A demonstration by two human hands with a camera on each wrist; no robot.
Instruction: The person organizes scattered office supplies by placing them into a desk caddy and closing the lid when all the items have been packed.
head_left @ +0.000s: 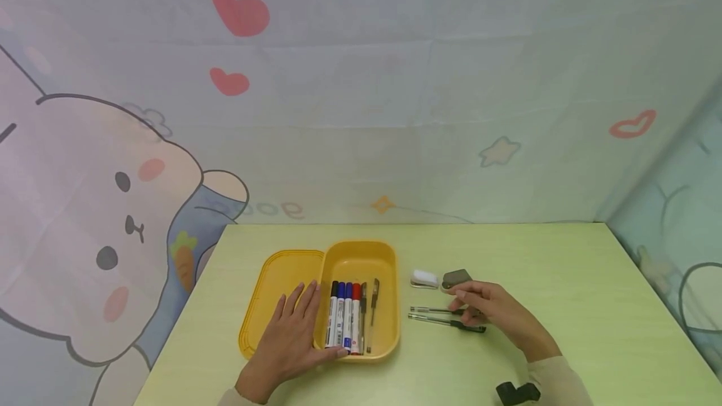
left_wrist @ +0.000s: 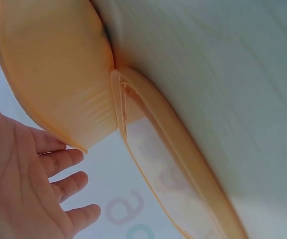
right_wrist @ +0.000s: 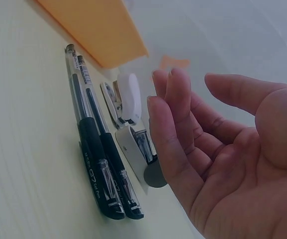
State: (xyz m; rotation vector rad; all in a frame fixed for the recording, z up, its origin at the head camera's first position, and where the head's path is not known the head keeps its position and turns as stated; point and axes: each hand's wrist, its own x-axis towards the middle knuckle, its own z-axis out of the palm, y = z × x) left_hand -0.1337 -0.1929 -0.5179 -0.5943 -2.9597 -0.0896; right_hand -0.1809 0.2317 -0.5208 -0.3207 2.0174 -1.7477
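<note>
My left hand (head_left: 287, 337) lies with straight, spread fingers along the left side of a yellow box (head_left: 361, 250), its thumb at the front rim. Inside the box are several markers (head_left: 340, 318) with black, blue and red caps, beside two pens (head_left: 373, 312). To the right, my right hand (head_left: 489, 306) is above two black-capped gel pens (head_left: 434, 319) on the table. Its fingers are loosely bent with nothing between them in the right wrist view. Just beyond the pens sit a white stapler (right_wrist: 130, 97) and a grey stapler (head_left: 455, 277).
The yellow lid (head_left: 287, 268) lies flat to the left of the box, partly behind my left hand. A pale green table (head_left: 592, 306) carries everything. Behind it hangs a printed cloth (head_left: 395, 93), with another cloth side at the right.
</note>
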